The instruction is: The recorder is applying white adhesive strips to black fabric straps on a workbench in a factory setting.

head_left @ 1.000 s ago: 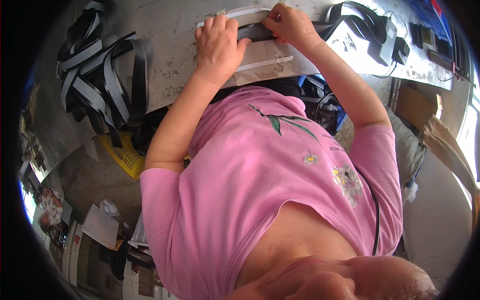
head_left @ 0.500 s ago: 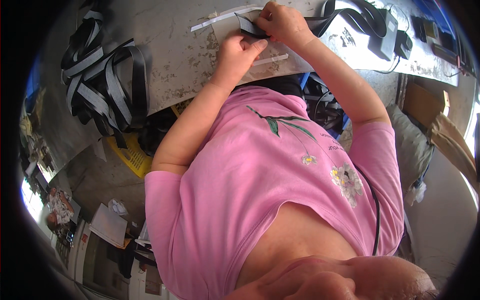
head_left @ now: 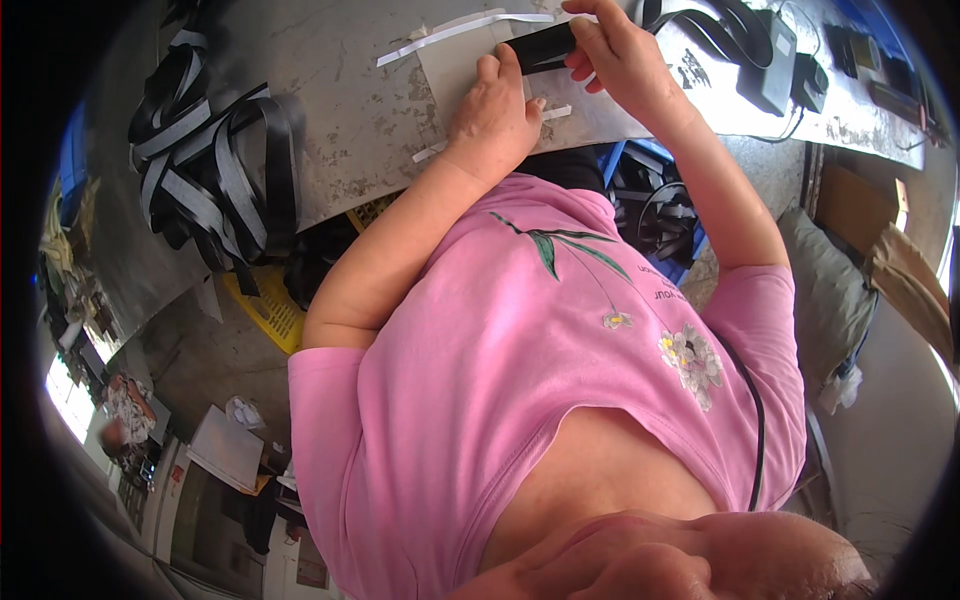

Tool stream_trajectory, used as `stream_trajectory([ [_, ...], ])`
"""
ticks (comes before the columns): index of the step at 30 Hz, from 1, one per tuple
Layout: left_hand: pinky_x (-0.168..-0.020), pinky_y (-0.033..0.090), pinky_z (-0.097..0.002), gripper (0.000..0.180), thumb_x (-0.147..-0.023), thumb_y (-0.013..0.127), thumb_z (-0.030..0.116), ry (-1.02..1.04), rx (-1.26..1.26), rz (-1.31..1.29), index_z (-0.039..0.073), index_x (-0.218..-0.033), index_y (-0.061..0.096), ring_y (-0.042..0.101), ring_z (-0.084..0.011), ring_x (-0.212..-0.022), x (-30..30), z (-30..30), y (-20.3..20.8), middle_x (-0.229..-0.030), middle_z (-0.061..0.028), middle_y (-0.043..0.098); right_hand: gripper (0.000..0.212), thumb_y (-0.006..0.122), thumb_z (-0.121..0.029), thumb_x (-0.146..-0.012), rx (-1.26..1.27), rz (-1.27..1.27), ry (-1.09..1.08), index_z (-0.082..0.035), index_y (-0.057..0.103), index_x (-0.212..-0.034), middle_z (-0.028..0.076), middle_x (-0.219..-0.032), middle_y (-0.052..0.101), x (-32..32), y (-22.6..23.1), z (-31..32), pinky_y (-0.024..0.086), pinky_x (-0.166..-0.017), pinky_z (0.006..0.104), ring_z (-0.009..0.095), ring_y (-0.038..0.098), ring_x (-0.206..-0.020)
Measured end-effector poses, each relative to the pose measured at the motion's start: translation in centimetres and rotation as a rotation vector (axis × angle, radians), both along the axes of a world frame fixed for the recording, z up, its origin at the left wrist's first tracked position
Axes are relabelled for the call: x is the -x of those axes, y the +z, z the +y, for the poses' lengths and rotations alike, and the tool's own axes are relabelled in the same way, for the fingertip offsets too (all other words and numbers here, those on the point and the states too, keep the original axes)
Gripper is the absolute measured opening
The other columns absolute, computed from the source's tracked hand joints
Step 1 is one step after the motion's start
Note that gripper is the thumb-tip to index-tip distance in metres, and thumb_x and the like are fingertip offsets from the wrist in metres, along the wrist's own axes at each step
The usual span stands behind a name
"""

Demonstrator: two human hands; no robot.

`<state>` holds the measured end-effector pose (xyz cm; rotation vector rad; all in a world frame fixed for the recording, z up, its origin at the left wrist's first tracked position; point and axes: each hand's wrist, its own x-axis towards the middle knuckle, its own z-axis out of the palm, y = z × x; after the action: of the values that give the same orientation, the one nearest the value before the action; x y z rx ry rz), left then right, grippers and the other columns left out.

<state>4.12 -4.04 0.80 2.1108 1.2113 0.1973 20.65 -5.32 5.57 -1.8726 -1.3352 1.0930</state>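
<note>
A black strap lies across a pale rectangular sheet on the metal table. My left hand rests over the sheet, its index finger stretched to the strap's left end and its thumb held apart. Further right, my right hand pinches the strap between thumb and fingers, partly covering it. White strips lie above the sheet and below it, the lower white strip partly behind my left hand.
A heap of black and grey straps hangs over the table's left edge. At the right are a looped strap, a grey box and a black adapter. Below the edge stand a blue crate and a yellow basket.
My right hand has moved right along the strap. My left hand has shifted right and its index finger now reaches the strap's end, which lies flatter.
</note>
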Motion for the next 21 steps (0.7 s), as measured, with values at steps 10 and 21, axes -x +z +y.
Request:
stream_trajectory([
  [10, -0.071, 0.052, -0.0394, 0.065, -0.082, 0.062, 0.031, -0.100, -0.136, 0.224, -0.008, -0.125, 0.033, 0.060, -0.0346, -0.088, -0.7, -0.2, 0.8, -0.105, -0.0194, 0.048, 0.049, 0.061, -0.020, -0.079, -0.155, -0.528, 0.017, -0.006, 0.040, -0.120, 0.011, -0.070, 0.064, -0.4, -4.5, -2.0, 0.050, -0.061, 0.0396, 0.031, 0.063, -0.067],
  [21, -0.094, 0.034, -0.0410, 0.070, -0.077, 0.064, 0.040, -0.188, -0.517, 0.239, -0.007, -0.125, 0.043, 0.042, -0.0268, -0.114, 0.1, -0.3, -0.7, -0.123, -0.0143, 0.046, 0.049, 0.062, -0.019, -0.077, -0.186, -0.421, -0.074, -0.006, 0.041, -0.119, 0.009, -0.070, 0.064, -0.3, -5.4, -1.8, 0.051, -0.062, 0.0391, 0.030, 0.064, -0.067],
])
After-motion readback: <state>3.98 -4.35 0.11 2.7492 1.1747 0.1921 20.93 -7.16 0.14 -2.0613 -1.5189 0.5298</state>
